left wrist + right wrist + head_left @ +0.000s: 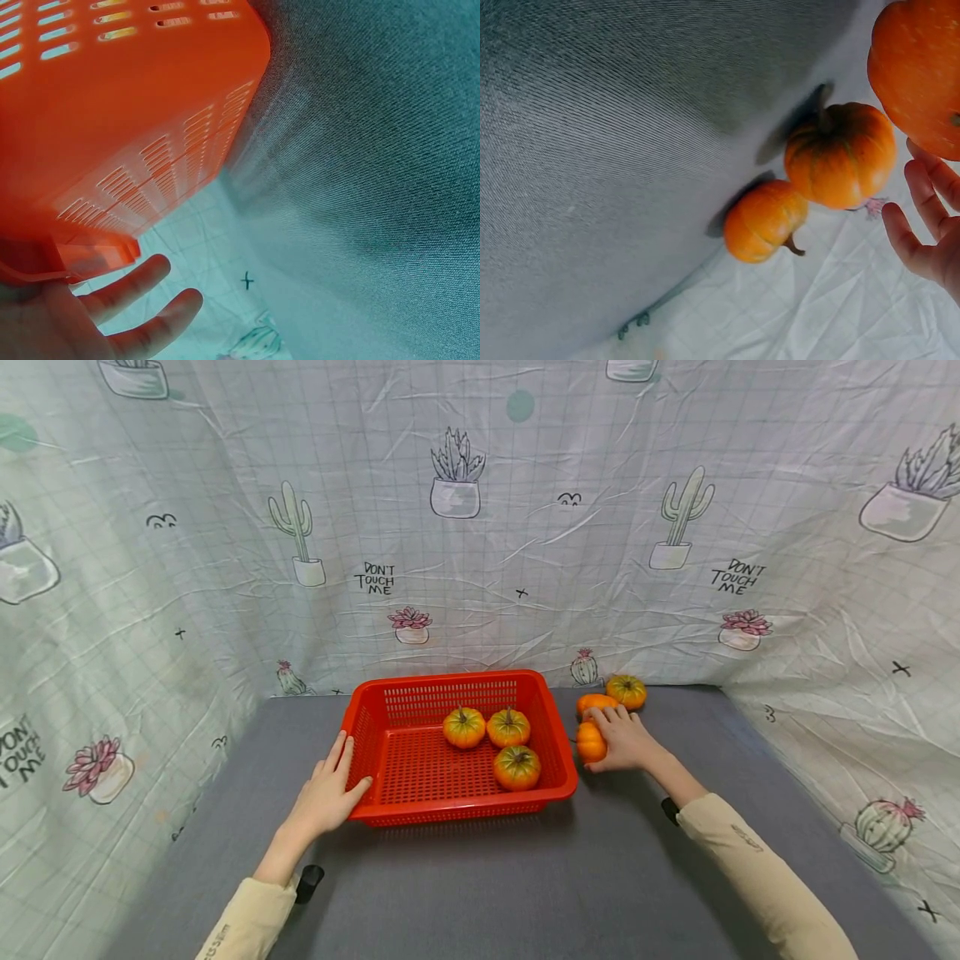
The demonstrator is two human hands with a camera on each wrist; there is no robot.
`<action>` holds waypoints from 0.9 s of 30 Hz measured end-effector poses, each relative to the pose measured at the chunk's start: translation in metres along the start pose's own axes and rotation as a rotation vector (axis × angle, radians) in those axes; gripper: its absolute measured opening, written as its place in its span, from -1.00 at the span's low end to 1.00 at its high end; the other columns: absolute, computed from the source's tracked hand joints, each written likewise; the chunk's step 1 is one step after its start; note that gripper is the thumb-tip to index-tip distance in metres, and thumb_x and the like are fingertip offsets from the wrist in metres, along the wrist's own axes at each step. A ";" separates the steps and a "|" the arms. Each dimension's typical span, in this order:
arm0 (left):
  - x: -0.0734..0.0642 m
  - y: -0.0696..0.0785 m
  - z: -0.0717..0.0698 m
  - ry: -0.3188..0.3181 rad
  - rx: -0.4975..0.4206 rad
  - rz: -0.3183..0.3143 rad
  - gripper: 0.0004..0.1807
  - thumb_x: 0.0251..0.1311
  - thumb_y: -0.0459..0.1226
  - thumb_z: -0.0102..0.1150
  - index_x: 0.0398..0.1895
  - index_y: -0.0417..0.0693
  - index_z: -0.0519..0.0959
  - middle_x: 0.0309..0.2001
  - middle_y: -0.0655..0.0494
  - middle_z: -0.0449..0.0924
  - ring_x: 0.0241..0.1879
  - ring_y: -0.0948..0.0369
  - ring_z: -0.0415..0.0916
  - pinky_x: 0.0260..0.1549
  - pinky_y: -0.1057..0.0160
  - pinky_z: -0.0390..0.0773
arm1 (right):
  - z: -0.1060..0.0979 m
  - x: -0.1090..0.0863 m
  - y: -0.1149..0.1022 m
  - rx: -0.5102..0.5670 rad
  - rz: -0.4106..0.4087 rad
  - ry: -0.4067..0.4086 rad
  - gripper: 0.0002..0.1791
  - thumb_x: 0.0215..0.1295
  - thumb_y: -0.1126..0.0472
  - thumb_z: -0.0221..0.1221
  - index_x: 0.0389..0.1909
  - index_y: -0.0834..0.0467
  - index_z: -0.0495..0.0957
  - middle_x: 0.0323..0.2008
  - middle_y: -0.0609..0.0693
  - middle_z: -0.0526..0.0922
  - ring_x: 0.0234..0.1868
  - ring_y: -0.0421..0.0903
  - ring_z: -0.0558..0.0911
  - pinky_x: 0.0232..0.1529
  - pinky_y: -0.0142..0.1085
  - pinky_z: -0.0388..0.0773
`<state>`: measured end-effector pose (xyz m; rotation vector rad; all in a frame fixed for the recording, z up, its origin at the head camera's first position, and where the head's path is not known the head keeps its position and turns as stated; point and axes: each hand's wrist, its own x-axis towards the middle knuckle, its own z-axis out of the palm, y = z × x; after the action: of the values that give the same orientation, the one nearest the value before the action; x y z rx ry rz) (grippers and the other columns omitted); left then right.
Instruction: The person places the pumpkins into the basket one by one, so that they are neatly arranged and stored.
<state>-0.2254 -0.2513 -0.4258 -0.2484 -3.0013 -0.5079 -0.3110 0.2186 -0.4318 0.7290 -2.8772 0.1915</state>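
Note:
My left hand lies along the left rim of a red plastic basket, its fingers fairly straight and its thumb spread toward the front corner. In the left wrist view, two fingertips extend past the rim. Three small green-and-orange pumpkins sit in the basket's right half. Just outside the right wall, my right hand holds a small orange pumpkin between fingers and thumb. The right wrist view shows that pumpkin only partly, with fingers at its edge. Behind it are another orange pumpkin and a greenish-orange pumpkin.
A grey cloth covers the table. Printed fabric with cactus drawings hangs along the back and both sides, close behind the two far pumpkins. A dark band shows by the left wrist.

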 end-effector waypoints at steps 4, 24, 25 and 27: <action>0.000 0.000 0.000 -0.007 -0.004 0.001 -0.20 0.19 -0.02 -0.11 0.36 -0.26 -0.10 0.41 -0.15 -0.25 0.13 -0.25 0.15 -0.12 -0.25 0.32 | -0.008 -0.001 -0.004 -0.022 -0.001 0.017 -0.15 -0.33 -0.22 0.34 -0.04 0.15 0.25 -0.14 0.12 0.43 -0.13 0.11 0.34 -0.27 -0.05 0.23; 0.000 0.000 -0.005 -0.037 -0.017 -0.016 -0.18 0.20 0.01 -0.12 0.37 -0.25 -0.13 0.41 -0.13 -0.28 0.15 -0.32 0.11 -0.09 -0.29 0.28 | -0.035 0.006 -0.020 -0.017 -0.001 0.348 0.08 -0.39 -0.29 0.34 0.20 0.16 0.22 -0.06 0.16 0.52 -0.06 0.11 0.37 -0.18 -0.04 0.24; 0.000 0.000 -0.005 -0.037 -0.019 -0.016 -0.18 0.20 0.00 -0.12 0.37 -0.24 -0.14 0.41 -0.13 -0.28 0.15 -0.30 0.11 -0.09 -0.29 0.29 | -0.035 0.007 -0.020 -0.010 -0.008 0.354 0.06 -0.38 -0.28 0.34 0.20 0.15 0.23 -0.05 0.15 0.51 -0.05 0.10 0.37 -0.18 -0.04 0.24; 0.000 0.000 -0.005 -0.035 -0.019 -0.013 -0.18 0.19 0.00 -0.11 0.37 -0.25 -0.13 0.41 -0.13 -0.27 0.15 -0.28 0.13 -0.10 -0.27 0.30 | -0.035 0.008 -0.020 -0.002 -0.020 0.369 0.03 -0.37 -0.29 0.33 0.20 0.11 0.26 -0.03 0.12 0.50 -0.05 0.09 0.37 -0.19 -0.05 0.25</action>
<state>-0.2254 -0.2529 -0.4206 -0.2413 -3.0349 -0.5395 -0.3035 0.2035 -0.3942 0.6441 -2.5192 0.2871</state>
